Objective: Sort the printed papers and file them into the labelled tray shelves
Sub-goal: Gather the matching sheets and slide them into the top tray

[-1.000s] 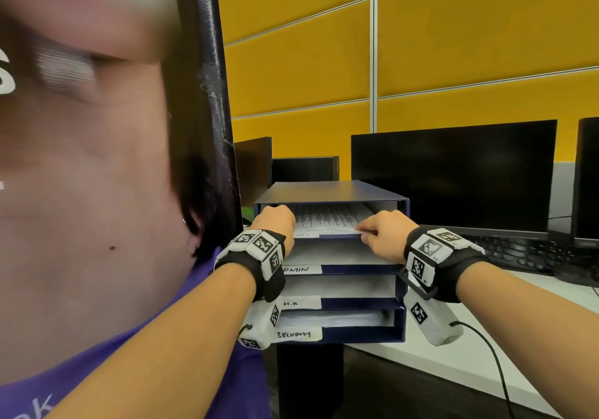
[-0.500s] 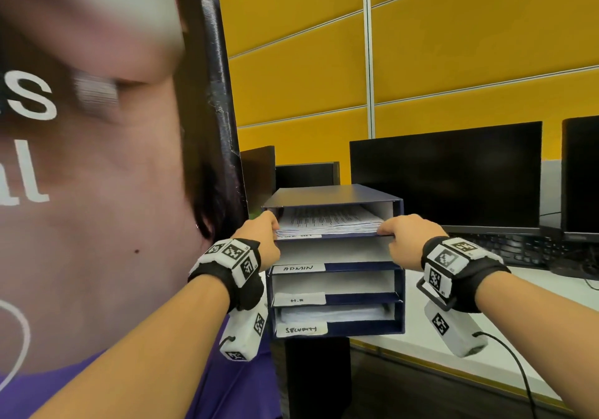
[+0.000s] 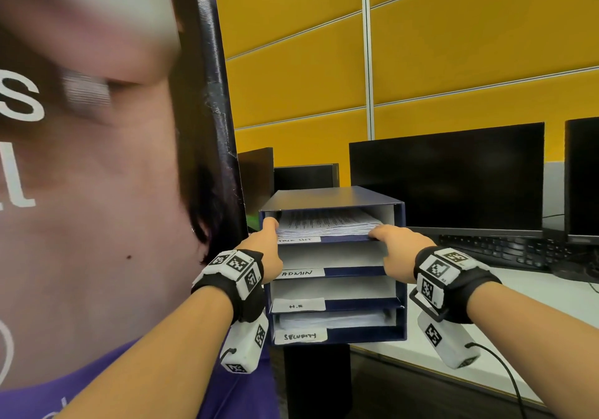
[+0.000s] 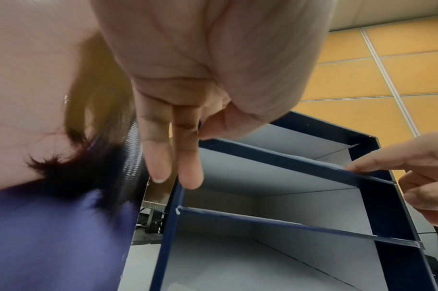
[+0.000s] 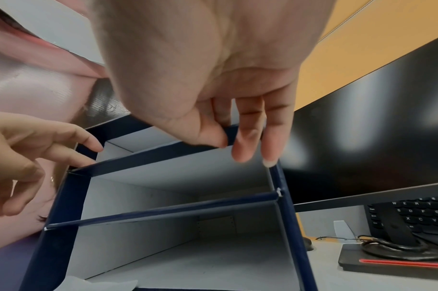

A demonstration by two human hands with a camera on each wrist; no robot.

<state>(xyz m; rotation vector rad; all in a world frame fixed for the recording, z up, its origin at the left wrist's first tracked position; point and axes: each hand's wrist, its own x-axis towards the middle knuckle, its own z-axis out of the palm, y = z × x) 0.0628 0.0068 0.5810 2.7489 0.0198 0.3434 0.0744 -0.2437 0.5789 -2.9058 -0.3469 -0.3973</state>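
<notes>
A dark blue tray unit [image 3: 401,289] with several white-lined shelves stands on a black stand at the desk's left end. A stack of printed papers [image 3: 327,222] lies in its top shelf. The shelves below carry the labels ADMIN [image 3: 301,272], H.R [image 3: 296,306] and SECURITY [image 3: 299,336], and more papers [image 3: 330,319] lie in the SECURITY shelf. My left hand [image 3: 270,225] touches the stack's front left corner with straight fingers [image 4: 188,173]. My right hand [image 3: 379,234] touches the front right corner, its thumb [image 5: 213,137] against the top shelf's lip [image 4: 287,159].
A tall printed banner [image 3: 97,191] stands close on the left, right beside the tray unit. Behind the unit are black monitors [image 3: 447,178] and a keyboard [image 3: 496,251] on the white desk [image 3: 534,292]. A yellow panelled wall closes the back.
Both hands slid outward from the middle of the stack's front edge to its two front corners. The stack now sits squarer and deeper in the top shelf.
</notes>
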